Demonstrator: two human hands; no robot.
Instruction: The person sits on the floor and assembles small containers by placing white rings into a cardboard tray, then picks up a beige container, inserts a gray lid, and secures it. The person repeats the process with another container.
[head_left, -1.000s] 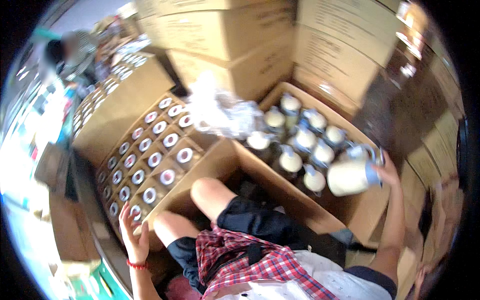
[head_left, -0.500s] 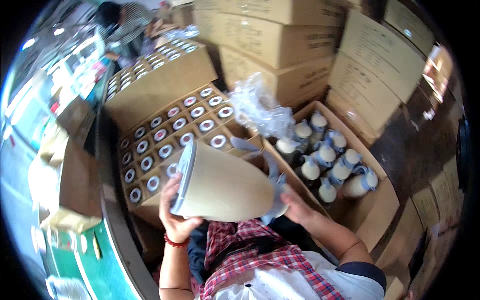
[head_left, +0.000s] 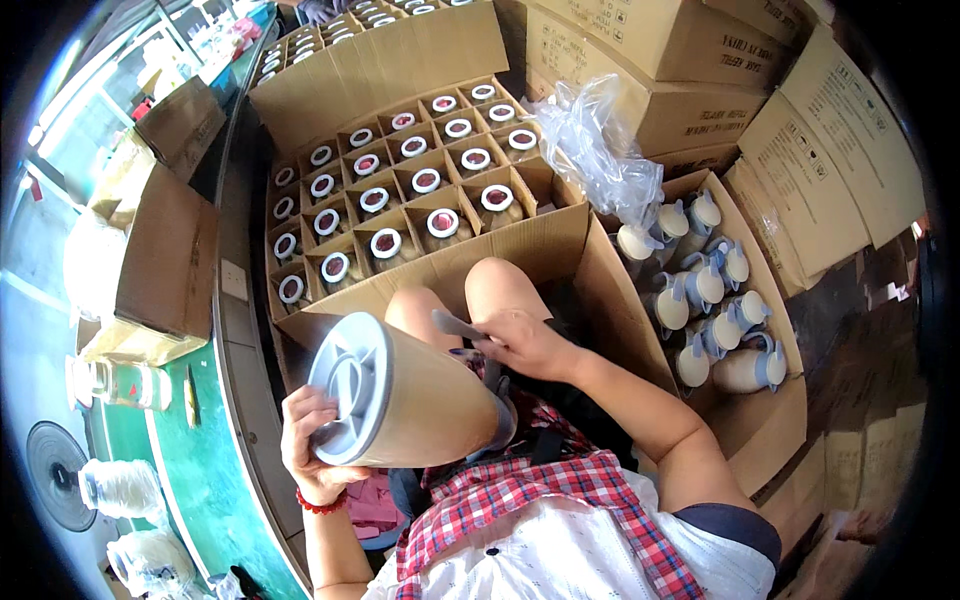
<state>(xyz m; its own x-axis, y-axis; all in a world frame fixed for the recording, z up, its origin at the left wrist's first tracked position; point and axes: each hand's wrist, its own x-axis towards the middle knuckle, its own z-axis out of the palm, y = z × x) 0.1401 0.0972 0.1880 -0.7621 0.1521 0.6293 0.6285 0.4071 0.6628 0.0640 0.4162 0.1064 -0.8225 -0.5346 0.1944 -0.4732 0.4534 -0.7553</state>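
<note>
A large cream vacuum jug [head_left: 435,395] with grey-blue trim lies tilted over my lap, its round grey base turned up toward me at the left. My left hand [head_left: 315,440], with a red bead bracelet at its wrist, grips the rim of that base, thumb below and fingers on top. My right hand [head_left: 525,345] is closed round the grey handle, and one end of the handle pokes out past its fingers. The spout end points toward my body and is partly hidden.
Before me stands a divided carton [head_left: 435,270] of upright pieces with white rings and dark red centres. To the right, an open carton [head_left: 790,340] holds several cream jugs. Clear plastic bags [head_left: 600,150] lie between them. A green-topped table [head_left: 200,470] runs along my left; stacked cartons [head_left: 690,110] rise behind.
The jug has come lower and left, its base turning up into sight. My right hand has shifted from the jug's spout end to its handle. The whole view has swung.
</note>
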